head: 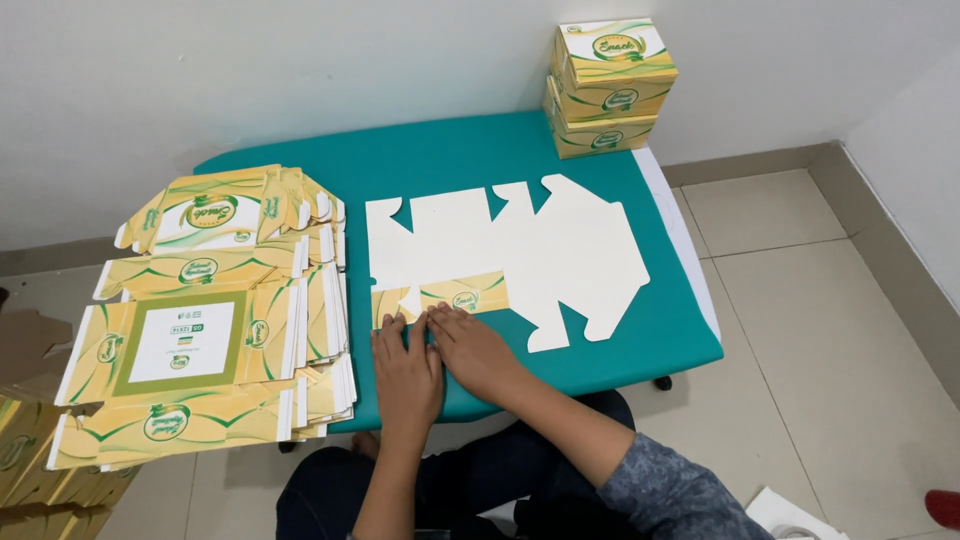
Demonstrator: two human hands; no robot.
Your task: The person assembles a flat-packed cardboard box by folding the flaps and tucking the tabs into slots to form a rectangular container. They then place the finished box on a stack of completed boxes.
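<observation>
1. Head view looks down on a teal table [600,150] where we have a flat box blank [520,250] lying white side up, near the front edge and just ahead of us.

2. Our left hand [405,370] and right hand [475,350] rest side by side on the blank's near flap [440,298], which is turned over so its yellow printed face shows. The fingers [455,322] lie flat and close together, gripping nothing; we judge they are pressing the fold down, since a crease holds better under flat fingers than pinched ones.

3. To our left a thick stack of unfolded blanks [200,310] lies printed side up, fanned slightly and hanging over the table's edge (handy to the left hand, we would guess).

4. At the far right corner, against the wall, stand finished boxes [605,85] piled one on another, well apart from the blank, which probably keeps the middle free for folding.

5. More flat cardboard [30,460] lies on the floor at lower left.
</observation>
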